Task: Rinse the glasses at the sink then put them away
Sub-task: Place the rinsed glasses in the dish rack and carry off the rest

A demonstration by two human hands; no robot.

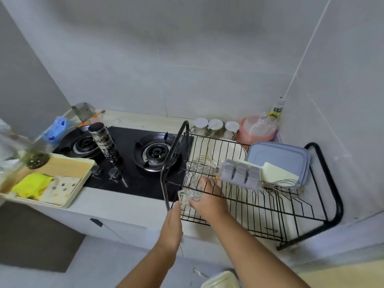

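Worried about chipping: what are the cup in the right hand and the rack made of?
The cup in the right hand looks like clear glass: rack wires show through it. The rack seems thin metal wire, coated matte black; the coating's kind is unclear.

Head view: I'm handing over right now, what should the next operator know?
Right hand grips a clear glass at the near left corner of the dish rack.
Left hand is open, fingers straight, by the rack's left frame.
A second glass seems to sit on the rack just behind.
Done: this glass is at the rack.
Left: set it down and let go; whether more glasses wait cannot be told from this view.
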